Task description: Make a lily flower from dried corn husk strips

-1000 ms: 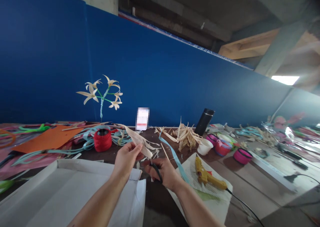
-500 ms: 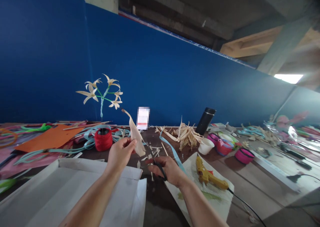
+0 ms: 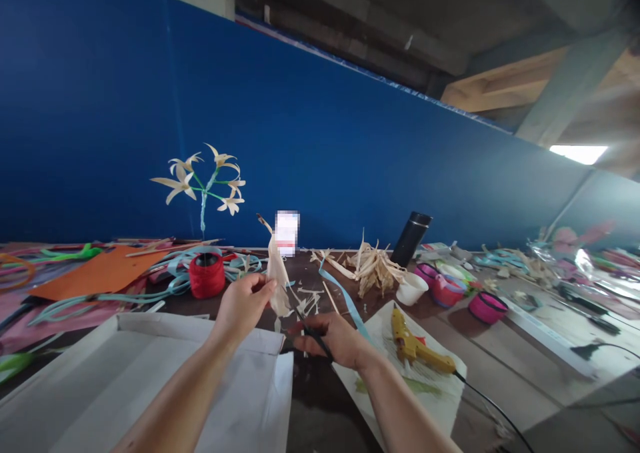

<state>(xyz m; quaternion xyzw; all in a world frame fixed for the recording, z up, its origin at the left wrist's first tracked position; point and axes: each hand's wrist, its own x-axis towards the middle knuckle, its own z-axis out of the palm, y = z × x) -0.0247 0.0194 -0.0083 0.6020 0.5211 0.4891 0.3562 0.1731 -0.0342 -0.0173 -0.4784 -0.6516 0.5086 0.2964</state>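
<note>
My left hand (image 3: 249, 304) pinches a pale dried corn husk (image 3: 276, 270) between thumb and fingers; its brown, narrow tip points up and to the left. Just right of it, my right hand (image 3: 330, 338) is closed around black-handled scissors (image 3: 314, 333). The scissor blades point up toward the husk's lower edge; whether they touch it I cannot tell. Small cut scraps (image 3: 311, 300) lie on the dark table behind the scissors. A bunch of dried husks (image 3: 375, 270) sits farther back on the right.
A white box lid (image 3: 165, 373) lies at left front, a yellow glue gun (image 3: 417, 350) on a pad at right. Behind are a red ribbon roll (image 3: 207, 276), a husk flower stem (image 3: 203, 206), a white cup (image 3: 412, 289) and a black flask (image 3: 411, 240). A blue wall stands behind.
The husk in my left hand has turned more upright, its tip shifting right. The scissors have tilted slightly in my right hand. Both hands keep their hold.
</note>
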